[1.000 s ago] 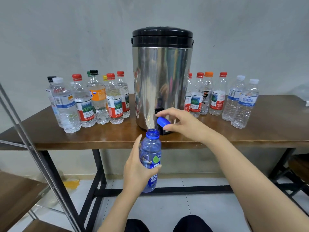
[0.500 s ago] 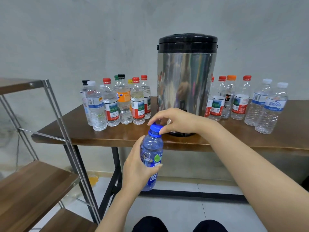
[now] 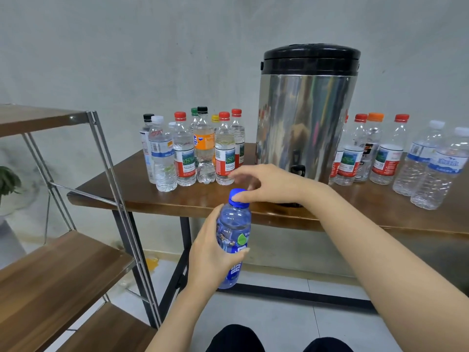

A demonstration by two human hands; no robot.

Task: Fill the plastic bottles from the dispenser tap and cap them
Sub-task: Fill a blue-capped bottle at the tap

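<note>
Nearest the camera, the left hand [image 3: 208, 255] is wrapped around the body of a blue plastic bottle [image 3: 234, 224], holding it upright in the air just in front of the bench [image 3: 355, 212] edge. The right hand [image 3: 269, 184] reaches over its top, thumb and curled fingers pinching the blue cap [image 3: 238, 196], which sits on the bottle's neck. To the left stands a wooden shelf unit [image 3: 58, 270] with a metal frame. On the bench behind the hands, the steel dispenser [image 3: 307, 118] stands with its black tap [image 3: 297, 168] facing forward. A cluster of capped bottles [image 3: 187, 153] stands left of it, and more capped bottles [image 3: 388, 153] line up on its right.
</note>
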